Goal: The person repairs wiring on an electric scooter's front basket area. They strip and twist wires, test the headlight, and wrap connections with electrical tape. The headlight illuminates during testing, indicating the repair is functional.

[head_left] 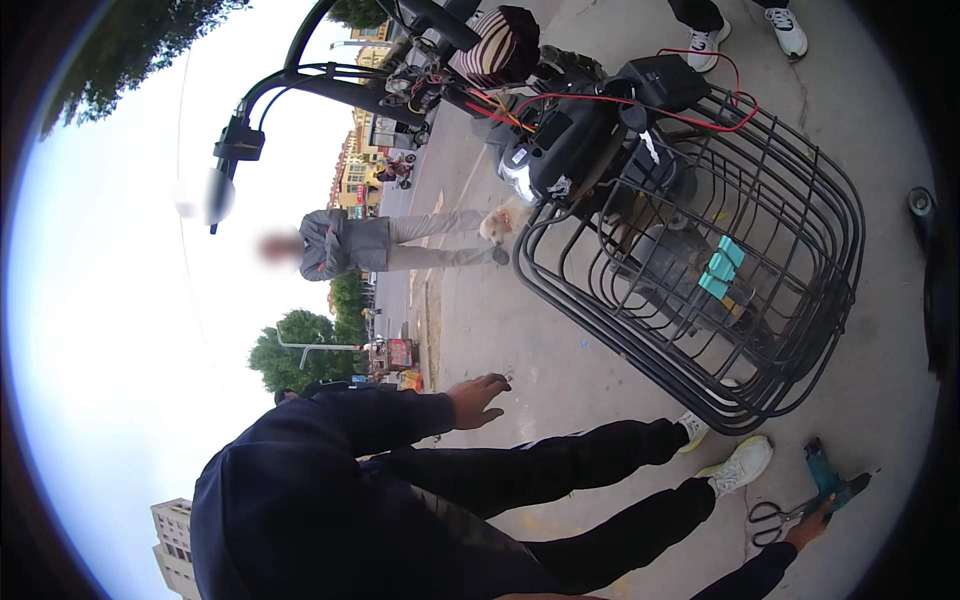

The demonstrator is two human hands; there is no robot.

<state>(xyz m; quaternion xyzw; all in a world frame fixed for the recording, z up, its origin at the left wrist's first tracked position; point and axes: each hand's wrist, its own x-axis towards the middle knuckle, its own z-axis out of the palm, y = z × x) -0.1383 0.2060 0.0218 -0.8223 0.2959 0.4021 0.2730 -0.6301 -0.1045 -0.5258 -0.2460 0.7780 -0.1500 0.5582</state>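
Observation:
The scene appears turned on its side, with the sky at left and the pavement at right. My right hand [815, 522] reaches down to the ground, its fingers closed round a teal and black power drill [822, 472]. Black-handled scissors [768, 522] lie against that hand and the drill. My left hand [480, 400] is held out in the air with its fingers apart and nothing in it. Beyond it stands an electric bike [575, 145] with a black wire basket [690, 385]. Red wires [690, 121] trail loosely over the bike and the basket's rim.
A small turquoise box [720, 268] shows within the basket. A person in grey [350, 245] stands beyond the bike, near a pale dog [497, 222]. Another person's white shoes [705, 48] are at the top. My own shoes [742, 466] are close to the basket.

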